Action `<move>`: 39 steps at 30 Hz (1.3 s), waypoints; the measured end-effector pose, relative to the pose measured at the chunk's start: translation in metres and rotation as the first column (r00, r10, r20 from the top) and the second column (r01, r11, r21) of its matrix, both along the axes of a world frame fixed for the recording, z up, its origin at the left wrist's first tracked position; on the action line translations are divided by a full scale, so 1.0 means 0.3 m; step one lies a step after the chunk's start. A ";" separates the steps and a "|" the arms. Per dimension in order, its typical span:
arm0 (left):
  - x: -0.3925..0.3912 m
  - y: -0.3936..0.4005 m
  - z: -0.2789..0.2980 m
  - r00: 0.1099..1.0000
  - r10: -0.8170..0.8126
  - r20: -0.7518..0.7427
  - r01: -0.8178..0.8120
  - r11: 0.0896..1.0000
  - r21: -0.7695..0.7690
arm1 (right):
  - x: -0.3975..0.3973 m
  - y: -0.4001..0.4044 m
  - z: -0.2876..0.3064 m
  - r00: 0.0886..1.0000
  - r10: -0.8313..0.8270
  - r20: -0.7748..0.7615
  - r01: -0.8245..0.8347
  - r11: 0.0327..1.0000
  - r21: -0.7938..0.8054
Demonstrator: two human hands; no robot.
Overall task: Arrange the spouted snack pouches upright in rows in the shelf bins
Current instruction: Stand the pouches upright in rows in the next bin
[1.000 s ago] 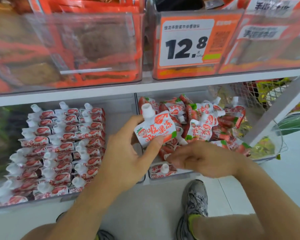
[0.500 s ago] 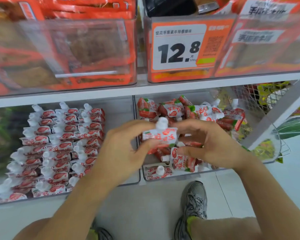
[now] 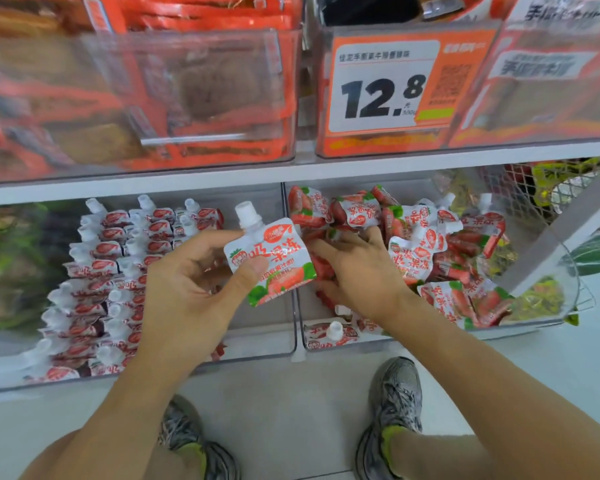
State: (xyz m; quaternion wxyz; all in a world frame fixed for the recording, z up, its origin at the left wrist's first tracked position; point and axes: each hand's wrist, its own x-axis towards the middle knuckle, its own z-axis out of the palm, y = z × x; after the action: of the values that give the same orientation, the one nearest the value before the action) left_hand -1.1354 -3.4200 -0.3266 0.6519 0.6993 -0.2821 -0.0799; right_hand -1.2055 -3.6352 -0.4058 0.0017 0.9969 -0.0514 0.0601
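Observation:
My left hand (image 3: pixel 187 289) holds a white and red spouted pouch (image 3: pixel 271 258) upright by its left side, above the wall between the two clear bins. In the left bin (image 3: pixel 250 344) stand rows of the same pouches (image 3: pixel 118 271), spouts up. Loose pouches lie heaped in a pile (image 3: pixel 430 244) in the right bin (image 3: pixel 492 332). My right hand (image 3: pixel 361 271) reaches into that pile, with thumb and fingers curled round a red pouch (image 3: pixel 321 268). One pouch (image 3: pixel 333 336) lies flat at the front of the right bin.
Above, a shelf carries clear bins of orange snack packs and a price tag (image 3: pixel 381 91) reading 12.8. A wire basket (image 3: pixel 534 195) hangs at the right end. My shoes (image 3: pixel 395 403) stand on the pale floor below.
My right hand has left the pouch that both hands held and dropped back into the pile. My left hand has shifted that pouch left and tilted its face toward me.

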 end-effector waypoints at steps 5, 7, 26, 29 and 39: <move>0.023 0.034 -0.017 0.999 0.028 -0.028 -0.027 0.999 0.025 | -0.036 -0.063 0.064 0.998 -0.041 -0.037 0.046 0.986 0.159; 0.030 0.046 -0.020 0.998 0.041 -0.042 -0.041 0.999 0.022 | -0.069 -0.087 0.126 0.994 -0.111 0.012 0.105 0.967 0.231; 0.028 0.049 -0.022 1.000 0.017 -0.024 -0.016 0.999 0.032 | -0.065 -0.076 0.076 0.995 -0.006 -0.100 0.022 0.988 0.154; 0.028 0.048 -0.027 1.000 0.013 -0.019 -0.012 0.999 0.039 | -0.061 -0.102 0.085 0.994 -0.107 -0.007 0.107 0.994 0.030; 0.031 0.043 -0.032 0.999 0.024 -0.033 -0.024 1.000 0.021 | -0.060 -0.006 0.113 0.998 0.057 -0.017 -0.034 0.777 0.628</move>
State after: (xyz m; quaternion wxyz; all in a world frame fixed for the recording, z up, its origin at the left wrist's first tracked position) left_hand -1.1262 -3.4071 -0.3363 0.6502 0.7079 -0.2620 -0.0867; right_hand -1.2235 -3.6371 -0.3719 -0.3308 0.9424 -0.0444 0.0220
